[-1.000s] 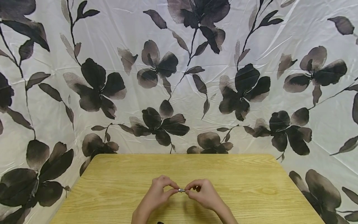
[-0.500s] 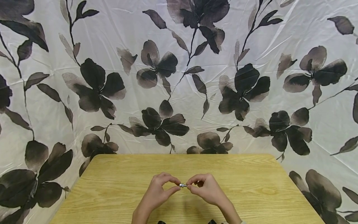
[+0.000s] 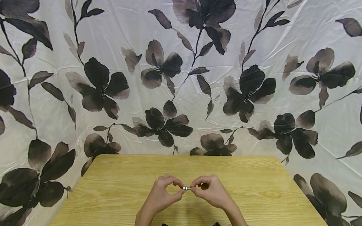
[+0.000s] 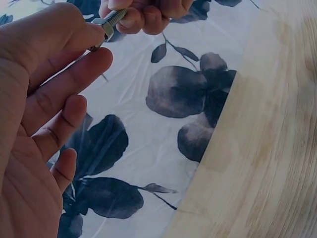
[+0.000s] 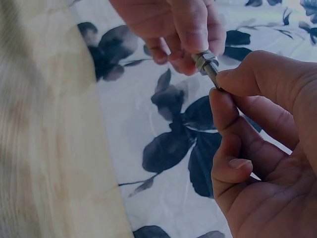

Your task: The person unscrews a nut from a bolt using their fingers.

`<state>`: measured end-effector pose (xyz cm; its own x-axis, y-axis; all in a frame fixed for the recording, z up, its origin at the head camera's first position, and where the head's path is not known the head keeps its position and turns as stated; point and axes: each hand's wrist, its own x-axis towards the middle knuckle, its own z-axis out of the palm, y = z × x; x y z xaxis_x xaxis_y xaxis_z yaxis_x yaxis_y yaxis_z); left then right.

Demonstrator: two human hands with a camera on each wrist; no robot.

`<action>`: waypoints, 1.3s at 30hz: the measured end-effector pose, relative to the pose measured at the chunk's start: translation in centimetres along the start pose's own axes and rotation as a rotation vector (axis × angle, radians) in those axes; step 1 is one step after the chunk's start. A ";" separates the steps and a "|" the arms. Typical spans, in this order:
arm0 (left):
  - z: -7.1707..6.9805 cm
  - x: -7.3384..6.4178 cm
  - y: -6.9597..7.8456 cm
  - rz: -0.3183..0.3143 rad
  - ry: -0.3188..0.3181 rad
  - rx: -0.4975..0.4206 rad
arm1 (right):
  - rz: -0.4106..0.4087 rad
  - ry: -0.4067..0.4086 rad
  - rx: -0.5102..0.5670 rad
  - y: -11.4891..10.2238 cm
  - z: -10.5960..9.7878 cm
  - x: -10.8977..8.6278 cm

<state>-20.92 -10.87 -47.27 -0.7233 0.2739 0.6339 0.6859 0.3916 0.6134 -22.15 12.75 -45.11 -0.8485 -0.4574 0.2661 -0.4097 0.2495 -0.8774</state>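
A small silver bolt (image 3: 189,188) with a hex nut (image 5: 208,60) on its thread is held level between both hands, above the table. My left hand (image 3: 163,194) pinches the bolt's head end between thumb and forefinger, which cover part of it. In the left wrist view the other fingers of that hand are spread apart and loosely bent. My right hand (image 3: 211,191) pinches the threaded tip with thumb and forefinger. Its remaining fingers curl toward the palm in the right wrist view. Some bare thread (image 4: 117,18) shows between the nut and the right fingertips.
Beneath the hands lies a light wood-grain table (image 3: 127,169) with rounded far corners. A white cloth (image 3: 198,91) printed with dark flowers hangs behind and along both sides. Small dark objects (image 3: 216,224) show at the bottom edge, too little visible to name.
Both hands have risen a little in the head view and shifted slightly right with the bolt. The left thumb and forefinger now form a rounder arch. Both hands keep hold of the bolt.
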 end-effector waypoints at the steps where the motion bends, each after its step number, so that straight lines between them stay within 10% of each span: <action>1: 0.0 0.0 0.0 -0.002 0.002 0.000 | -0.001 0.001 -0.002 0.0 0.0 0.0; 39: 0.5 -0.3 -0.1 -0.019 0.033 -0.007 | 0.134 -0.096 0.059 -0.2 1.0 0.1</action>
<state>-20.79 -10.59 -47.77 -0.7334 0.2373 0.6371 0.6725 0.3900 0.6290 -21.81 11.78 -45.31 -0.8572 -0.5035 0.1082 -0.2723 0.2649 -0.9250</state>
